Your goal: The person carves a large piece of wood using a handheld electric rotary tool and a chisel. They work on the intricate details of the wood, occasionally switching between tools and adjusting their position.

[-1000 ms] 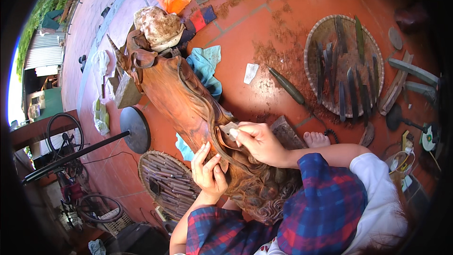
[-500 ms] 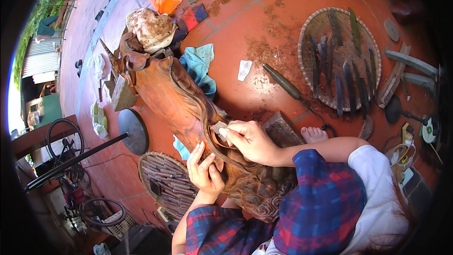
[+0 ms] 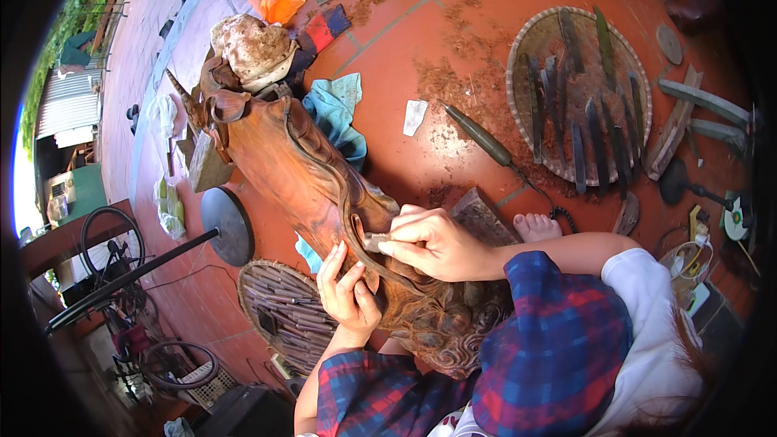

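Observation:
A large reddish-brown wood carving lies slantwise in front of me, its ornate curled end close to my lap. My right hand pinches a small greyish folded piece, looking like sandpaper, against a groove beside a carved ridge. Its fingers are bent and closed, and part of the piece is hidden under them. On the near left side of the carving rests my left hand, fingers stretched out and slightly apart, fingertips touching the wood just below the piece.
Several flat dark files lie on a round woven tray at the right. A green rotary hand tool with a cord, a blue cloth and a white scrap are on the tiles. A basket of tool handles and a black stand are left.
My right hand has shifted slightly, and the greyish piece has moved a little toward me along the groove and turned. My left hand stays on the carving. The whole view has shifted slightly.

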The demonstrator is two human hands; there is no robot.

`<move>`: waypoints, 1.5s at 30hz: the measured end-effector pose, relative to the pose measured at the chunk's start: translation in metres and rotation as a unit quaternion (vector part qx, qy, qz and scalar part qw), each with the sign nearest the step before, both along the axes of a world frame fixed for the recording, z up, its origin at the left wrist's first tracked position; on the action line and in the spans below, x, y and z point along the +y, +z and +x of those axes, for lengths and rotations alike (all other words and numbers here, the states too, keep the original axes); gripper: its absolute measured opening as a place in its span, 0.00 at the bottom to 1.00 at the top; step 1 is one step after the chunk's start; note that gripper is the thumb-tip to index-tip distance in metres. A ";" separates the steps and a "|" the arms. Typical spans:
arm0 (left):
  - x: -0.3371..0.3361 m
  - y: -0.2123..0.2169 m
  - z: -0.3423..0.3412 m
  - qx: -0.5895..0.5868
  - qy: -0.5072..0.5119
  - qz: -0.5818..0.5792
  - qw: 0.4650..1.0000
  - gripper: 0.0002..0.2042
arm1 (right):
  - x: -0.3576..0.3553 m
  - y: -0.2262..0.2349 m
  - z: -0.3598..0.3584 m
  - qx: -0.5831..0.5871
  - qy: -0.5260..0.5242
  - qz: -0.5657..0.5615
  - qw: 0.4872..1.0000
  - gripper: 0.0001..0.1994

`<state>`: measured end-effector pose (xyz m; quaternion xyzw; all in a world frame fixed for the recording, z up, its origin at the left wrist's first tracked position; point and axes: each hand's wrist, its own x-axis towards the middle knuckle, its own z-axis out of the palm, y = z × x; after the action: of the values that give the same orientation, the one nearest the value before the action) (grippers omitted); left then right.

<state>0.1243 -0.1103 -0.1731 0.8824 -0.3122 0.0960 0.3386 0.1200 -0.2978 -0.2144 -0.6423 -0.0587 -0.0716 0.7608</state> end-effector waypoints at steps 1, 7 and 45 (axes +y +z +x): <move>0.000 0.001 0.000 -0.002 0.000 0.000 1.000 0.08 | -0.006 0.003 0.001 -0.025 0.014 -0.010 1.000 0.11; 0.001 0.000 0.001 0.004 -0.005 -0.001 1.000 0.08 | -0.025 0.005 0.005 -0.086 -0.038 -0.173 0.980 0.13; 0.001 0.002 0.002 0.000 -0.013 0.005 1.000 0.08 | -0.070 -0.001 -0.027 -0.140 0.160 -0.291 0.933 0.16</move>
<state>0.1267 -0.1092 -0.1708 0.8800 -0.3241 0.0897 0.3354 0.0934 -0.3677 -0.2157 -0.8011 -0.2855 -0.0178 0.5258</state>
